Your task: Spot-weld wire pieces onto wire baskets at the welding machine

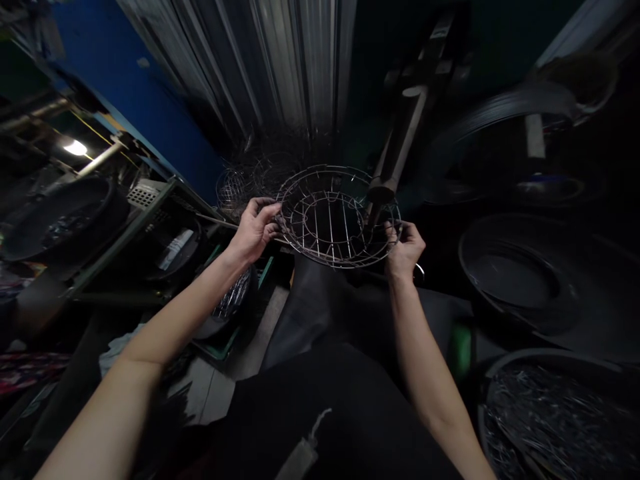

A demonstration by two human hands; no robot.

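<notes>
In the head view, the left hand (257,230) and right hand (406,250) grip opposite sides of a round wire basket (331,220), fingers closed on its rim. It is held above the lap, near the tip of a dark metal rod (397,150); whether they touch is unclear. Rings and bottom bars already form a whole frame; what work remains cannot be told.

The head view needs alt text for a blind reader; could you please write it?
The left hand and right hand hold a round wire basket by opposite sides. A metal rod slants down at its right side, in dim light.
</notes>
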